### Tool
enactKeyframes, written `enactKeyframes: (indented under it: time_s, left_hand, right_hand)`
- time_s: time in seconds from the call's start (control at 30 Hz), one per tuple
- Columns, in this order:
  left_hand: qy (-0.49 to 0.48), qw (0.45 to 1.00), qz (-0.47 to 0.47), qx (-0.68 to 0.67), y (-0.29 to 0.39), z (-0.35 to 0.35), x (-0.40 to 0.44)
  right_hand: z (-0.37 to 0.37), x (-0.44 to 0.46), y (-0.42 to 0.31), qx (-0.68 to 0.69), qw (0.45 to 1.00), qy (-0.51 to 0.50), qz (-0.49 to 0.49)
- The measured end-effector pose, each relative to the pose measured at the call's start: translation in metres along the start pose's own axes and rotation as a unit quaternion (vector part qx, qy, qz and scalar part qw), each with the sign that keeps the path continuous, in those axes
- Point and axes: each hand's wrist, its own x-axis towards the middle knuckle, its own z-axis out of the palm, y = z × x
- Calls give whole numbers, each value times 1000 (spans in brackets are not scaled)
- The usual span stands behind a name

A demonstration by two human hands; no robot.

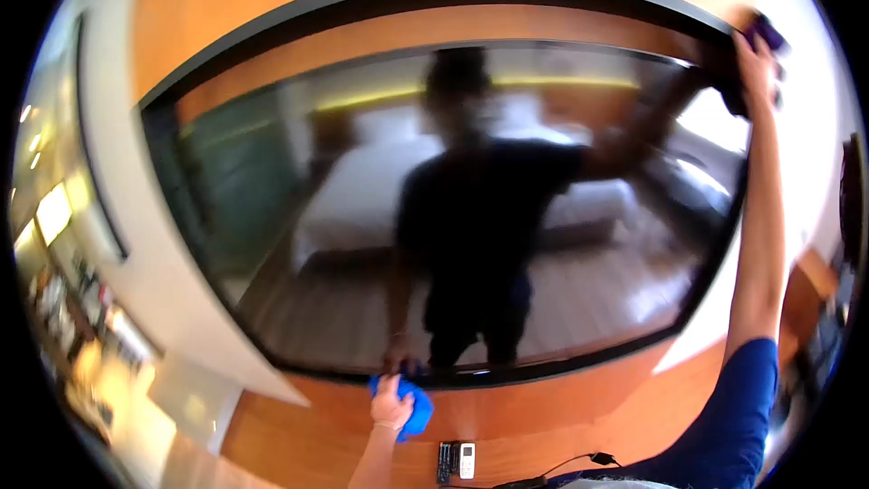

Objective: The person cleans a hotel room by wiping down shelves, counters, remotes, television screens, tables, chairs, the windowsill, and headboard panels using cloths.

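Note:
A large black television [489, 377] hangs on the wall and fills the middle of the head view. Its dark screen mirrors a person, a bed and a lit headboard. Low down, my left hand [391, 406] is closed on a bright blue cloth [415, 414] at the bottom edge of the frame. My right arm stretches up to the top right corner, where my right hand [759, 72] presses a dark purple cloth [768, 33] against the frame. Motion blurs that cloth slightly, and part of it lies behind the fingers.
Below the television, a black remote [444, 463] and a white remote [467, 460] lie on a wooden surface [312, 442]. A black cable [568, 464] runs beside them. To the left are a white wall edge and a shelf area with lit, cluttered items [81, 308].

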Motion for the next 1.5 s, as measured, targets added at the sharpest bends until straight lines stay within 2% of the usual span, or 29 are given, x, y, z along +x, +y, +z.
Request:
enactKeyframes:
  time_s: [0.03, 0.07, 0.2, 0.27, 0.33, 0.4, 0.47, 0.57, 0.6, 0.67, 0.7, 0.77, 0.8, 0.87, 0.9, 0.97, 1.0, 1.07, 1.1, 1.13, 1.17, 1.23, 1.27, 1.33, 1.37, 1.4, 1.43, 1.47, 1.5]
  left_hand:
    - [-17, 1000, 19, 3, -3, -5, 3]
    - [-42, 999, 3, -10, 2, -10, 3]
    - [-88, 994, 32, -59, -8, -4, 5]
    - [-75, 984, 88, -137, -16, 11, 13]
    - [-69, 969, 164, -170, -40, 17, 6]
    - [-247, 888, -108, -372, -33, -38, -28]
    - [-242, 787, -260, -504, -61, -70, -75]
    - [-196, 620, -396, -648, -111, -100, -158]
    - [-163, 612, -413, -655, -122, -112, -183]
    - [-101, 544, -450, -701, -139, -141, -218]
    - [-68, 511, -420, -747, -137, -165, -240]
    - [-41, 500, -423, -755, -144, -195, -253]
    - [-21, 492, -416, -764, -147, -210, -256]
    - [11, 517, -391, -761, -140, -252, -244]
    - [36, 537, -365, -759, -137, -272, -233]
    - [83, 553, -308, -769, -143, -310, -194]
    - [100, 547, -268, -786, -155, -332, -168]
    - [126, 563, -211, -789, -132, -403, -92]
    - [166, 547, -169, -803, -133, -434, -54]
    - [241, 674, -77, -695, -117, -461, -21]
    - [217, 636, -24, -740, -117, -494, 21]
    - [144, 703, 161, -677, -14, -557, 93]
    - [162, 676, 215, -686, 15, -582, 134]
    - [387, 731, 288, -482, 88, -597, 228]
    - [382, 759, 249, -465, 102, -600, 289]
    - [371, 787, 212, -446, 109, -590, 336]
    - [510, 837, 120, -159, 137, -572, 352]
    - [594, 791, 30, 145, 173, -545, 366]
    - [553, 826, 37, 104, 222, -521, 362]
  right_hand:
    - [-5, -27, -52, 221, 961, -146, 79]
    - [11, -43, -86, 186, 971, -140, 61]
    - [63, -156, -332, 124, 951, 17, -284]
    - [65, -219, -465, 83, 970, -162, -159]
    - [64, -258, -571, 155, 954, -197, -161]
    - [82, -301, -646, 190, 936, -162, -250]
    - [59, -360, -710, 205, 902, -258, -279]
    - [97, -446, -760, 301, 862, -228, -339]
    - [106, -472, -772, 300, 850, -245, -357]
    - [119, -549, -785, 482, 739, -471, -24]
    - [169, -640, -778, 523, 693, -496, -26]
    - [97, -758, -709, 407, 626, -663, -52]
    - [63, -800, -664, 313, 561, -684, -346]
    - [-49, -827, -577, 265, 462, -834, -145]
    - [-87, -850, -534, 170, 451, -848, -220]
    - [-138, -888, -425, 99, 268, -848, -447]
    - [-161, -947, -336, 134, 232, -857, -440]
    - [-221, -898, -256, 31, 137, -913, -383]
    - [-243, -868, -214, 15, 140, -941, -308]
    - [-264, -835, -173, 4, 153, -963, -221]
    - [-293, -795, -136, -7, 173, -977, -124]
    - [-351, -695, -92, 10, 245, -960, 138]
    - [-386, -649, -74, 34, 280, -922, 267]
    - [-447, -575, -64, 112, 350, -797, 478]
    - [-477, -554, -60, 172, 400, -740, 512]
    - [-491, -547, -57, -3, 360, -686, 633]
    - [-517, -544, -53, 19, 525, -746, 410]
    - [-543, -545, -54, 19, 645, -747, 159]
    - [-499, -490, -118, -231, 482, -832, 146]
